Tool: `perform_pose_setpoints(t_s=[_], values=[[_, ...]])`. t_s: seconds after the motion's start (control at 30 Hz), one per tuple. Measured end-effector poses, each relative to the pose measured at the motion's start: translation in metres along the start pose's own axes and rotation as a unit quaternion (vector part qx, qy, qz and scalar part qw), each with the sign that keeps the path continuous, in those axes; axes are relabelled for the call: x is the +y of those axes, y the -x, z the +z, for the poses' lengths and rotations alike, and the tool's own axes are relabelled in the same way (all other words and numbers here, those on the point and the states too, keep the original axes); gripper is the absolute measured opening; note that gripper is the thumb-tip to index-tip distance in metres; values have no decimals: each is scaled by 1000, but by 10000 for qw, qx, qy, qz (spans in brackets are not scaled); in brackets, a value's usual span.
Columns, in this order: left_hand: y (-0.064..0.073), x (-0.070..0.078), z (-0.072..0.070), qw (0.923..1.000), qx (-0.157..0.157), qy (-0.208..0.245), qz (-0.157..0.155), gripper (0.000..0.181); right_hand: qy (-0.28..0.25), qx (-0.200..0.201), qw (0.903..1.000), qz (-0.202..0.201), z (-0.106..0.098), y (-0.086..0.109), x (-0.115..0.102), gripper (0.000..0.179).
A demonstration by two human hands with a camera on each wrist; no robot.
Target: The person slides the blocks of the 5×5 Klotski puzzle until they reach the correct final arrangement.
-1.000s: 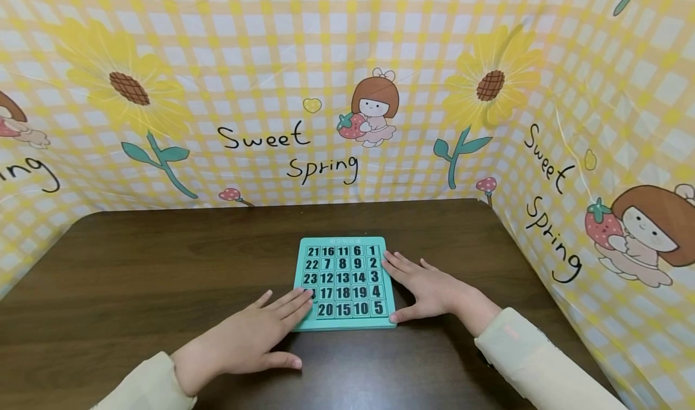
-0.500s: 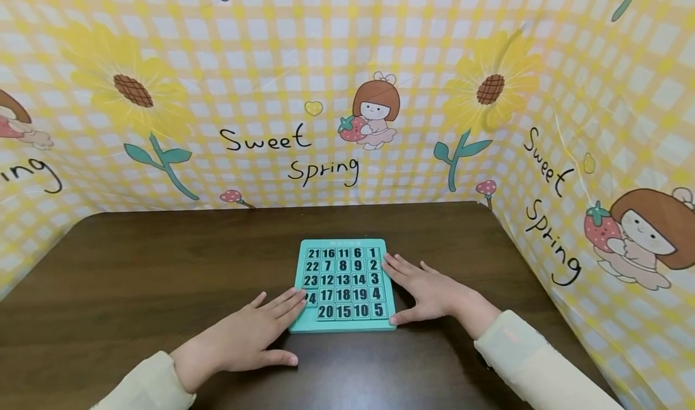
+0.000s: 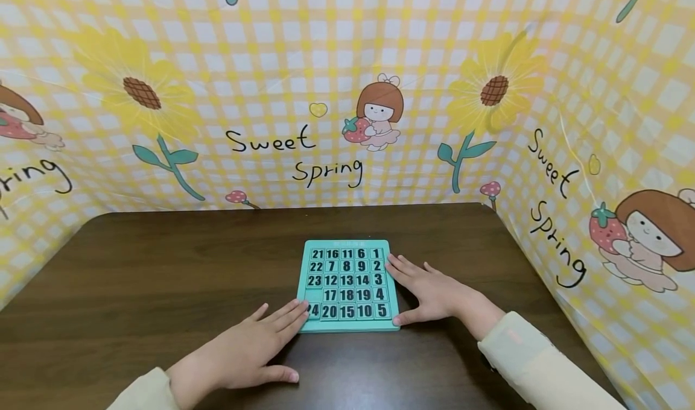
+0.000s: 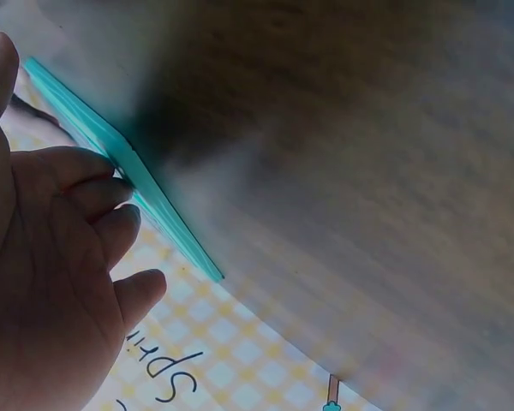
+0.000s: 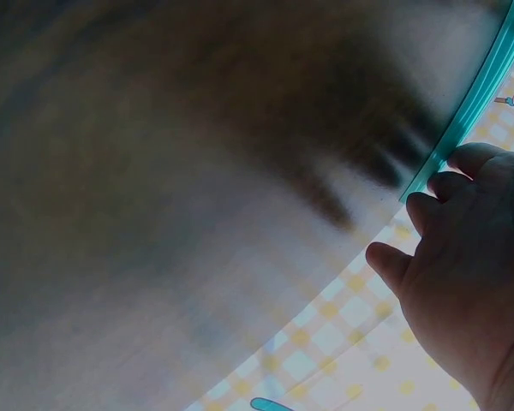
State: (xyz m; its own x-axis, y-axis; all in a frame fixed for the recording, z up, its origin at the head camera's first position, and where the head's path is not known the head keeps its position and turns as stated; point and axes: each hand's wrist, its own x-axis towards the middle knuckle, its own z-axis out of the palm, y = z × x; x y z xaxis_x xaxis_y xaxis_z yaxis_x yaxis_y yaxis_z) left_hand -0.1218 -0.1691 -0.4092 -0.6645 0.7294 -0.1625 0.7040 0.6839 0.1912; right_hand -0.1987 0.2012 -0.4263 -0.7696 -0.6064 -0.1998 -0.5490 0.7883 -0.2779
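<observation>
Board (image 3: 350, 327): lower centre of frame, on surface (image 3: 190, 259); tiles (image 3: 346, 281) numbered 1–24, gap left of tile 17 (image 3: 330, 295); top lettering (image 3: 349, 243) illegible.
Left hand (image 3: 244, 345): fingers straight, thumb spread, tips on tile 24 (image 3: 314, 312).
Right hand (image 3: 432, 292): fingers straight, thumb spread, at board's right edge.
Cloth (image 3: 260, 66): upper frame, reads "Sweet Spring".

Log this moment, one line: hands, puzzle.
left hand: on tile 24; right hand: at right edge of number puzzle; tile 24: bottom-left corner; empty slot: directly above

The right grip (image 5: 467, 257), 4 fingers showing, touches the teal board's (image 5: 469, 111) edge; yellow-checked cloth (image 5: 351, 342) shows beyond.
</observation>
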Motion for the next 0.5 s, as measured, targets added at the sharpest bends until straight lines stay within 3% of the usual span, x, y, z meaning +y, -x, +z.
perform_pose_setpoints(t_s=[0.27,0.5], values=[[1,2,-1,9999,58,-124,65,94,-19,19,10000,-25,0,0,2,109],[-6,-6,-8,9999,124,-19,4,92,-45,17,10000,-36,1,-1,3,109]])
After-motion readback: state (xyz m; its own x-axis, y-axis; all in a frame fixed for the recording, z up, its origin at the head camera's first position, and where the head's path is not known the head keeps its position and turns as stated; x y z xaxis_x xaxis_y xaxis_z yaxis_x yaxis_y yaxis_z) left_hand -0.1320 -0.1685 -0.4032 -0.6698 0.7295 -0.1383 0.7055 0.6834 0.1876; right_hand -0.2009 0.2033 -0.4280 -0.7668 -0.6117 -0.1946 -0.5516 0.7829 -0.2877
